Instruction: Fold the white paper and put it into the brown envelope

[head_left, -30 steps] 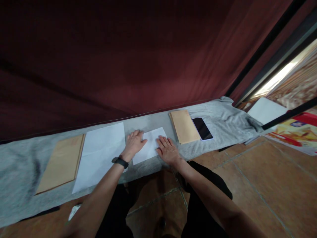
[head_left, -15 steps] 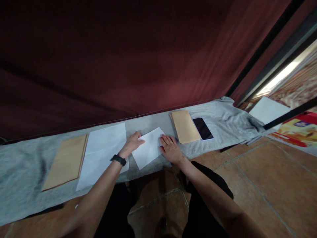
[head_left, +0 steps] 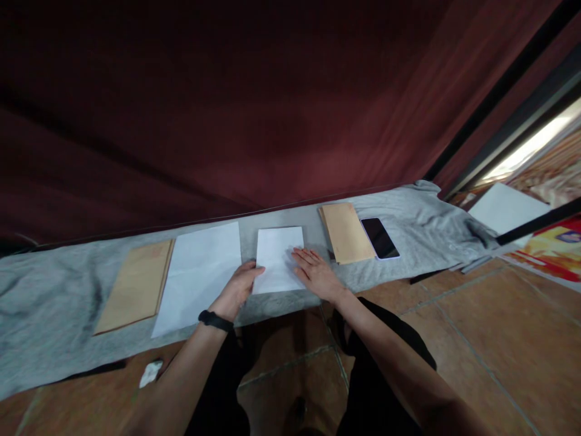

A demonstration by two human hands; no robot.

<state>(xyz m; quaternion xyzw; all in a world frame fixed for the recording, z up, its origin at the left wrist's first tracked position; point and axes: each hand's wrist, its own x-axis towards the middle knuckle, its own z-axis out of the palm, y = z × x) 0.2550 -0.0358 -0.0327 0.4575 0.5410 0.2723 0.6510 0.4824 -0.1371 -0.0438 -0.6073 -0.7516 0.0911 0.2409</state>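
A folded white sheet of paper (head_left: 275, 257) lies on the grey cloth in front of me, its edges nearly square to my view. My left hand (head_left: 238, 284), with a black band on the wrist, pinches its lower left edge, thumb on top and fingers beneath. On the right side of the paper, my right hand (head_left: 318, 272) rests with fingers stretched out flat. Larger white sheets (head_left: 202, 272) with a faint crease lie just left of my left hand. To the right of my right hand is a small stack of brown envelopes (head_left: 347, 233).
More brown envelopes (head_left: 134, 284) lie at the left of the cloth-covered bench (head_left: 40, 309). A phone (head_left: 380, 238) sits beside the right stack. A dark red curtain (head_left: 272, 121) hangs behind. Crumpled white tissue (head_left: 150, 373) is on the tiled floor (head_left: 512, 327).
The folded paper has turned from slanted to nearly straight. My left hand has moved down along its left edge; my right hand stays flat on it. The view has shifted slightly.
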